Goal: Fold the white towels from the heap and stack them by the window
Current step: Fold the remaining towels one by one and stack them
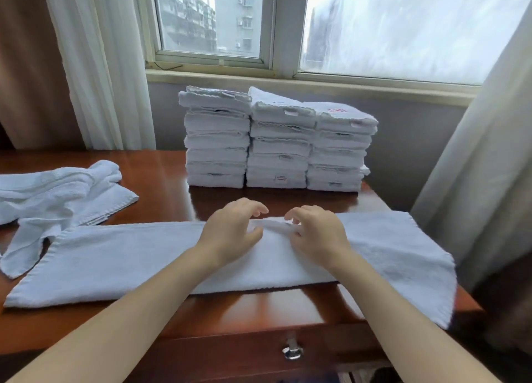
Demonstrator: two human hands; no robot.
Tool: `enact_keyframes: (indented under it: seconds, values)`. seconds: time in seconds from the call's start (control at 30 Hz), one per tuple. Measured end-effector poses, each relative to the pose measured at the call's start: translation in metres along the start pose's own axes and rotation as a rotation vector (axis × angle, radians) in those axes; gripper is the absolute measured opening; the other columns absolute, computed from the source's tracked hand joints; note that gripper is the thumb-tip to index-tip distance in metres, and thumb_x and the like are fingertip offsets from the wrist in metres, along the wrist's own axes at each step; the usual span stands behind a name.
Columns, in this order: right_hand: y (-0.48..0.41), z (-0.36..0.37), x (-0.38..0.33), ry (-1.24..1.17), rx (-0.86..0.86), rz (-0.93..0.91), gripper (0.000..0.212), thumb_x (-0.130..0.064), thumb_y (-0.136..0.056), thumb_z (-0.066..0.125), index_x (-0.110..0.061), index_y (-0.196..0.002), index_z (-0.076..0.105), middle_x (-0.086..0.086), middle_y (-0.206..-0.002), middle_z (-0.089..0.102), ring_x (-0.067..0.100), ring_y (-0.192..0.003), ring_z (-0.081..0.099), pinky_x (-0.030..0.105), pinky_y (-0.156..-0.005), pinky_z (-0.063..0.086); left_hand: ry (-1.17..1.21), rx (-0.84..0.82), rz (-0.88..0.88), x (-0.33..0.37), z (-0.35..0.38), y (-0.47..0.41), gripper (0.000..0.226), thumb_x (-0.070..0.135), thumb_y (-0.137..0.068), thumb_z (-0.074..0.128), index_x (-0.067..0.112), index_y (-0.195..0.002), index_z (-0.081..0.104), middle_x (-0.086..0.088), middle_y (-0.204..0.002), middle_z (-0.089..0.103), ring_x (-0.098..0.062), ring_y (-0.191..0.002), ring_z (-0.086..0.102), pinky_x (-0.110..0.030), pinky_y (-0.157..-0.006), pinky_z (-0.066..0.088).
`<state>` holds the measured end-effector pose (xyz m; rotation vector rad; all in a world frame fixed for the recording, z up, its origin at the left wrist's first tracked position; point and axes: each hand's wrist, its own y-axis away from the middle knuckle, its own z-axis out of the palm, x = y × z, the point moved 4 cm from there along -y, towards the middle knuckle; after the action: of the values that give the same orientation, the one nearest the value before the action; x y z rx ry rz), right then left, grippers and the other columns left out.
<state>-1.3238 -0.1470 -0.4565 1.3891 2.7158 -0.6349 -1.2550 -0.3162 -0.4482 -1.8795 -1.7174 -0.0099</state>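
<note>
The long towel (115,256) lies folded lengthwise across the front of the desk (161,181), and both hands are at its middle. The left hand (230,230) rests with its heel and thumb on the cloth. Its fingers are loosely bent and the tips are lifted above the far edge, so it holds nothing that we can see. The right hand (316,230) lies just beside it, also with bent fingers. A small wrinkle of cloth stands up between the two thumbs, but we cannot tell if the right hand pinches it or only touches it.

The right end of the towel passes over the right edge of the desk and hangs down, near the curtain (475,181). The left end stays on the wood, and its far corner meets the heap (57,192) of unfolded towels. Behind the hands there is a band of bare wood, and then the stacks (276,140) — three columns side by side under the window (213,22). In front of the towel another strip of wood is free, up to the near edge above the drawer knob (292,351).
</note>
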Motion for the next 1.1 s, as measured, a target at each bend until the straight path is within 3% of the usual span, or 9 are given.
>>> enact_keyframes:
  seconds: [0.2,0.37,0.57,0.67,0.73,0.83,0.9,1.0,1.1]
  values:
    - [0.035,-0.036,0.061,-0.003,0.026,0.172,0.033,-0.016,-0.074,0.063,-0.029,-0.103,0.068,-0.01,-0.103,0.067,0.019,-0.1,0.058,0.03,-0.073,0.041,-0.021,-0.102,0.191,0.064,0.043,-0.023,0.043,0.02,-0.085,0.06,0.029,-0.128,0.057,0.011,-0.127,0.054,-0.012,-0.117,0.051,-0.03,-0.086,0.044]
    - [0.058,-0.069,0.099,-0.052,0.003,0.291,0.034,-0.017,-0.074,0.062,-0.032,-0.104,0.068,-0.016,-0.104,0.067,0.013,-0.103,0.059,0.028,-0.082,0.047,-0.008,-0.097,0.293,0.096,0.064,-0.041,0.025,0.027,-0.09,0.061,0.027,-0.115,0.066,0.01,-0.117,0.062,-0.015,-0.107,0.058,-0.028,-0.08,0.043]
    - [0.051,-0.104,0.132,0.047,-0.003,0.414,0.029,-0.013,-0.075,0.055,-0.034,-0.092,0.065,-0.014,-0.096,0.066,0.017,-0.089,0.059,0.026,-0.072,0.035,-0.043,-0.016,0.225,0.096,0.075,-0.062,0.021,0.035,-0.096,0.058,0.022,-0.106,0.071,0.004,-0.102,0.07,-0.023,-0.094,0.065,-0.035,-0.073,0.047]
    - [0.03,-0.113,0.145,0.159,0.045,0.391,0.035,-0.007,-0.078,0.051,-0.032,-0.099,0.063,-0.009,-0.102,0.068,0.02,-0.097,0.061,0.03,-0.083,0.036,-0.104,0.008,0.198,0.094,0.08,-0.073,0.02,0.034,-0.096,0.056,0.022,-0.104,0.071,0.003,-0.099,0.07,-0.024,-0.093,0.065,-0.034,-0.072,0.045]
    - [0.017,-0.11,0.153,0.297,0.043,0.382,0.04,-0.003,-0.08,0.05,-0.028,-0.109,0.062,-0.006,-0.107,0.068,0.021,-0.105,0.058,0.033,-0.101,0.033,-0.152,-0.001,0.186,0.094,0.084,-0.078,0.02,0.031,-0.096,0.056,0.022,-0.107,0.07,0.003,-0.099,0.069,-0.024,-0.094,0.064,-0.035,-0.073,0.044]
    - [0.014,-0.093,0.153,0.485,0.054,0.344,0.047,-0.002,-0.083,0.047,-0.024,-0.124,0.056,-0.003,-0.122,0.057,0.022,-0.128,0.042,0.048,-0.121,0.007,-0.173,-0.001,0.2,0.097,0.091,-0.078,0.035,0.019,-0.09,0.062,0.02,-0.126,0.063,0.0,-0.113,0.065,-0.026,-0.1,0.062,-0.037,-0.079,0.047]
    - [0.022,-0.074,0.145,0.381,0.105,0.266,0.046,-0.004,-0.086,0.046,-0.023,-0.127,0.057,-0.005,-0.129,0.056,0.02,-0.136,0.038,0.047,-0.121,0.001,-0.077,0.044,0.228,0.104,0.093,-0.074,0.04,0.009,-0.084,0.066,0.016,-0.123,0.066,-0.002,-0.111,0.066,-0.028,-0.096,0.063,-0.037,-0.075,0.049]
    - [0.04,-0.036,0.13,0.039,0.003,0.212,0.041,-0.014,-0.094,0.045,-0.023,-0.13,0.06,-0.003,-0.134,0.059,0.02,-0.13,0.046,0.035,-0.117,0.012,0.05,0.069,0.274,0.111,0.1,-0.064,0.023,0.013,-0.087,0.067,0.022,-0.107,0.074,0.008,-0.105,0.069,-0.019,-0.096,0.065,-0.033,-0.072,0.051]
    - [0.051,-0.019,0.14,-0.019,-0.091,0.272,0.04,-0.03,-0.101,0.04,-0.026,-0.139,0.052,-0.002,-0.147,0.046,0.018,-0.139,0.033,0.04,-0.115,0.013,0.092,-0.089,0.28,0.109,0.118,-0.061,0.029,0.026,-0.098,0.054,0.027,-0.123,0.068,0.013,-0.13,0.062,-0.011,-0.124,0.054,-0.03,-0.1,0.043]
